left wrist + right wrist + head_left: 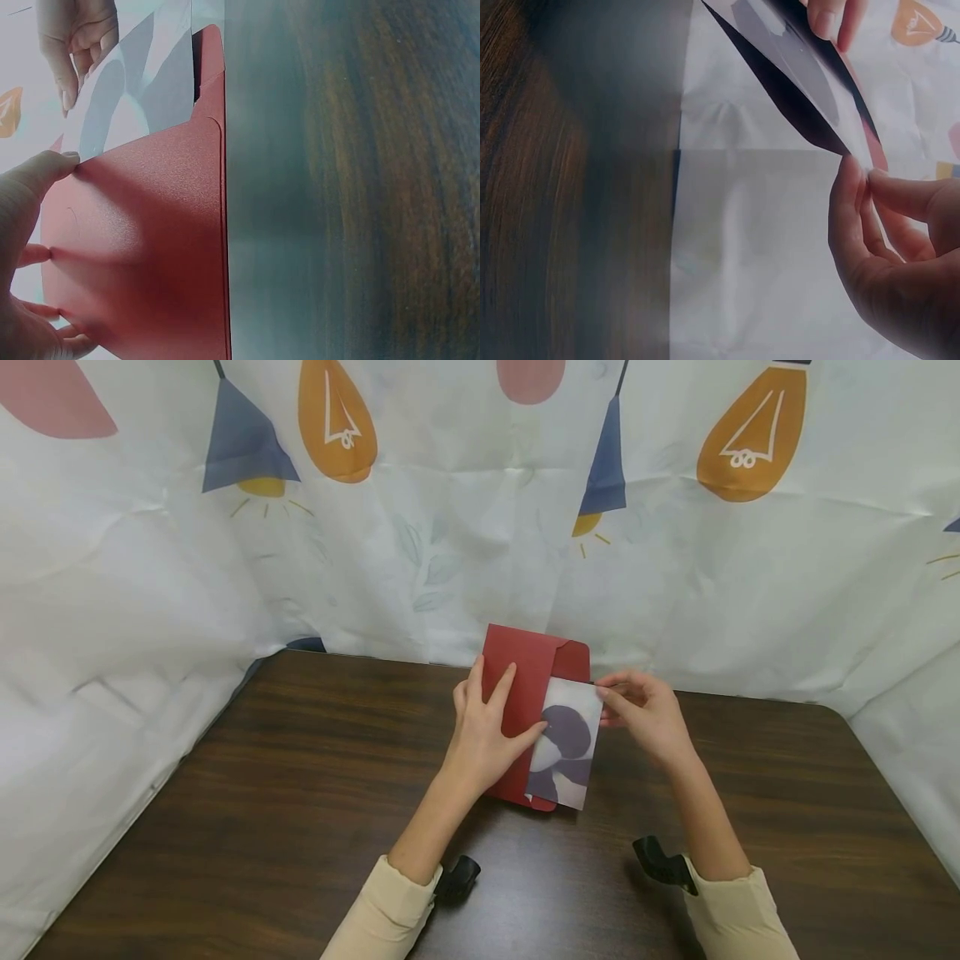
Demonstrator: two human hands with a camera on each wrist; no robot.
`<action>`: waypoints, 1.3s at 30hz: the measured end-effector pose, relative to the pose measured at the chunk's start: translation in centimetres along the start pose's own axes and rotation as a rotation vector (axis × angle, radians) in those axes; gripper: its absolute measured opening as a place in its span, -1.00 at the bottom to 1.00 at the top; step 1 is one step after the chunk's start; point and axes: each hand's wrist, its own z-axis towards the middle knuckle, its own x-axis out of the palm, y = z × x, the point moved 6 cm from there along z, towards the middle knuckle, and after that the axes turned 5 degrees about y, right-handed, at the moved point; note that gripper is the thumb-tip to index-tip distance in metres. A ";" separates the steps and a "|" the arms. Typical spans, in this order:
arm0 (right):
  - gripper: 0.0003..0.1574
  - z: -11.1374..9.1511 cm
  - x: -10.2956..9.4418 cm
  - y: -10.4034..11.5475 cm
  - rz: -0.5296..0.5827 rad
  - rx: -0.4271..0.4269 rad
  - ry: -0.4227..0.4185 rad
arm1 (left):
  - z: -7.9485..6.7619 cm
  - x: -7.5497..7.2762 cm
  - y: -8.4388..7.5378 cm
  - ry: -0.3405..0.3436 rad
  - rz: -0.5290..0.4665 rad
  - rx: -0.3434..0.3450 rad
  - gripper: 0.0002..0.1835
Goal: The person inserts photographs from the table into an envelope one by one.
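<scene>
A red envelope (528, 652) lies on the table near its far edge, flap side at the right. A card with a grey-purple printed picture (566, 727) sticks partly out of the envelope's right-hand opening. My left hand (483, 735) rests on the envelope with fingers spread and straight, its thumb reaching to the card's left edge. At the card's upper right corner, my right hand (651, 714) pinches it between thumb and fingers. In the right wrist view a dark gap shows beneath the card (799, 45). The card's inner part is hidden by the envelope (150, 247).
The dark wood-grain table (315, 793) surrounds the envelope. A white curtain (465, 560) printed with lamps and bulbs hangs right behind the table's far edge and along both sides. Black wrist devices (459, 878) sit at the cream sleeves.
</scene>
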 end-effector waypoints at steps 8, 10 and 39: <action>-0.67 -0.4 -0.1 -0.1 0.000 -0.033 -0.054 | 0.0 0.1 -0.2 -0.004 -0.009 0.015 -0.05; -0.68 -0.5 -0.1 -0.1 0.001 -0.048 -0.063 | 0.0 0.1 -0.2 -0.001 -0.012 0.015 -0.05; -0.72 -0.7 0.3 -0.1 -0.024 -0.077 -0.140 | -0.2 0.2 -0.7 0.008 0.005 0.021 -0.05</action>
